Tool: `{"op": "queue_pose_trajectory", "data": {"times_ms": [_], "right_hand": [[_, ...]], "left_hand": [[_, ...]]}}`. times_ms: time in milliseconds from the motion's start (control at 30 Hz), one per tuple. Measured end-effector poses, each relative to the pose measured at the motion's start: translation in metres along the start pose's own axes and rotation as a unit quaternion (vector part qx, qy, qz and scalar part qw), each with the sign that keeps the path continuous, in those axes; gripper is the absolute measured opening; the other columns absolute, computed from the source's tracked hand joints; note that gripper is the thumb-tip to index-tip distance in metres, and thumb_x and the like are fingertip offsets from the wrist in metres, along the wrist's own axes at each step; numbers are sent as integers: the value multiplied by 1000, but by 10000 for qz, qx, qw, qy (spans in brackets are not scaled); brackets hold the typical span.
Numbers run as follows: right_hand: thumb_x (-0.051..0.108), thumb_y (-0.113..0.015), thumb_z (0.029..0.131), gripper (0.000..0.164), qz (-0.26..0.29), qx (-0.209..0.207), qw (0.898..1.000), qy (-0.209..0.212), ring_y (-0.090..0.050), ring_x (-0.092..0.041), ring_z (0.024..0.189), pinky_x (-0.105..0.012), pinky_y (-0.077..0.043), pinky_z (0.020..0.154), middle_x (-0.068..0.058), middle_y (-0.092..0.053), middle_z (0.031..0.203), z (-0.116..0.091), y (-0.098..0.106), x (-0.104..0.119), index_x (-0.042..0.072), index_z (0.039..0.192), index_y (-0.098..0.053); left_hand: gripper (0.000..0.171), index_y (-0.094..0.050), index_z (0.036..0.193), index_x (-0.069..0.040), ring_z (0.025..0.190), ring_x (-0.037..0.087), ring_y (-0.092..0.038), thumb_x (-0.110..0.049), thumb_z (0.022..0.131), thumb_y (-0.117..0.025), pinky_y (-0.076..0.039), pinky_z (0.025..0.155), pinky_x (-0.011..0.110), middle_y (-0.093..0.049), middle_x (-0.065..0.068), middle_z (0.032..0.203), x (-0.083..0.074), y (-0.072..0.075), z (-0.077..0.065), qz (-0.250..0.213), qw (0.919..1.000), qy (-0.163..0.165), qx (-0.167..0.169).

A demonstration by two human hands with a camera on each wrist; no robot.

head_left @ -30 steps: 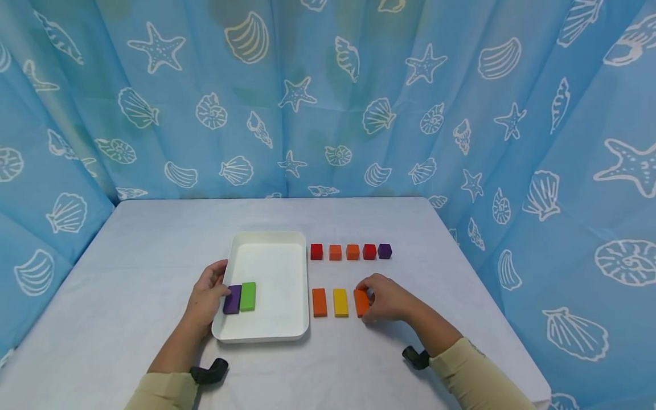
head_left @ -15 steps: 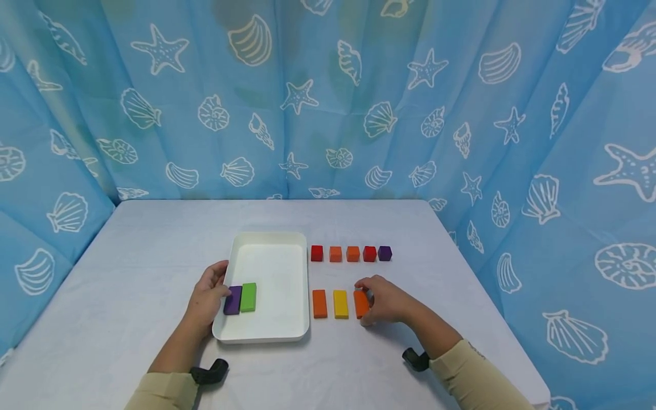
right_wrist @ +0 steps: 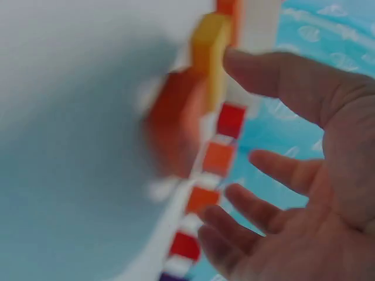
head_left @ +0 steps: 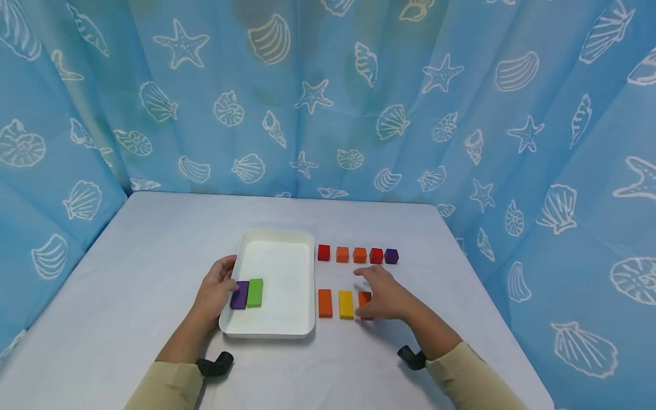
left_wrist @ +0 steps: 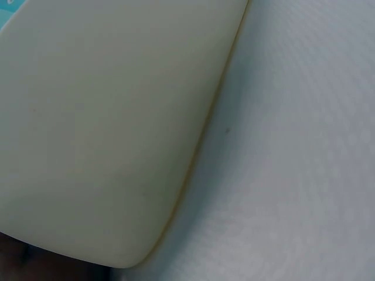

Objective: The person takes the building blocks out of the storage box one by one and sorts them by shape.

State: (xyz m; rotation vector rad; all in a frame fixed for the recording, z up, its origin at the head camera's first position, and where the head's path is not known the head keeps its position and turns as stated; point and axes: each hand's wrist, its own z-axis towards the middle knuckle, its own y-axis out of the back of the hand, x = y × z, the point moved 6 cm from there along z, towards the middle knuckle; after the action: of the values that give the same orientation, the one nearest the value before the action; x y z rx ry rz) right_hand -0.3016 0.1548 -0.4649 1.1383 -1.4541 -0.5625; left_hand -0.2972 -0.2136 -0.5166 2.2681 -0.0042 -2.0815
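Note:
My left hand (head_left: 214, 291) holds the left rim of a white tray (head_left: 287, 285), its thumb over the edge beside a purple block (head_left: 240, 297). A green block (head_left: 254, 292) lies next to the purple one in the tray. In the left wrist view the tray's outer wall (left_wrist: 111, 129) fills much of the picture. My right hand (head_left: 390, 296) hovers with parted fingers over the rightmost orange block (head_left: 364, 298), partly hiding it. The right wrist view has that orange block (right_wrist: 179, 120) apart from the thumb and fingers, with nothing in the hand.
A yellow block (head_left: 345, 304) and another orange block (head_left: 325, 303) lie between tray and right hand. Behind them runs a row of cubes: red (head_left: 324, 253), two orange (head_left: 342, 254), red (head_left: 376, 256) and purple (head_left: 392, 256). A blue curtain (head_left: 318, 142) surrounds the white table (head_left: 169, 228).
My right hand has let go of the rightmost orange block, and its fingers have spread apart above it. The left hand stays on the tray. The head view has shifted slightly.

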Motion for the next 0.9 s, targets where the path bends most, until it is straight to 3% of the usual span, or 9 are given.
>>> {"op": "queue_pose_trajectory", "data": {"times_ms": [100,200,367,500,600,700,800,900], "right_hand": [[27,-95,78,91,100,-290,9991,308,-45,-32,142,-58,-60,96,-11,-42,161,7,2,33,23,158,-51],[29,-93,81,93,239,-263,9968,717,-42,-31,146,-61,-57,100,-8,-40,164,16,-8,73,24,161,-46],[32,-90,84,94,375,64,9905,1320,-45,-26,145,-55,-57,104,-5,-41,164,39,-32,139,24,164,-41],[31,-88,87,88,515,9,9835,1737,-49,-23,142,-50,-53,109,-5,-47,159,64,-34,180,20,162,-43],[31,-88,88,84,480,100,9814,1856,-53,-22,137,-45,-53,110,-6,-52,154,80,-41,195,17,160,-47],[33,-91,85,83,12,654,9817,1790,-58,-18,128,-38,-54,107,-7,-57,146,89,-61,195,14,156,-52],[33,-95,80,80,-647,1237,9726,1860,-59,-14,114,-29,-54,100,-6,-61,135,92,-83,193,10,149,-60],[30,-96,79,72,-989,1360,9634,2088,-56,-11,105,-24,-52,95,-2,-64,125,94,-93,197,7,142,-67]], "left_hand": [[75,-31,163,0,161,29,-19,10,90,-47,-18,130,43,-28,19,172,-1,-1,3,-17,10000,-30,-1],[76,-33,163,0,161,30,-19,10,89,-47,-18,130,44,-29,19,171,4,-4,3,-42,10000,45,-7],[77,-34,162,-2,160,31,-21,10,86,-48,-21,129,45,-30,19,171,14,-7,0,-121,9998,154,-33],[76,-36,161,-3,160,32,-24,9,87,-49,-22,129,46,-34,18,169,15,-6,3,-202,9997,81,-66],[74,-37,160,-2,160,31,-25,9,88,-48,-22,129,46,-36,18,167,15,-5,6,-235,9997,38,-89],[74,-37,160,-3,160,30,-25,9,88,-49,-22,129,44,-35,17,168,14,-3,6,-220,9997,60,-113],[76,-37,160,-4,160,30,-23,9,87,-50,-22,129,43,-34,17,169,11,0,6,-197,9997,106,-114],[76,-37,160,-4,160,30,-23,8,86,-51,-22,129,44,-34,16,169,8,5,5,-188,9996,122,-175]]}}
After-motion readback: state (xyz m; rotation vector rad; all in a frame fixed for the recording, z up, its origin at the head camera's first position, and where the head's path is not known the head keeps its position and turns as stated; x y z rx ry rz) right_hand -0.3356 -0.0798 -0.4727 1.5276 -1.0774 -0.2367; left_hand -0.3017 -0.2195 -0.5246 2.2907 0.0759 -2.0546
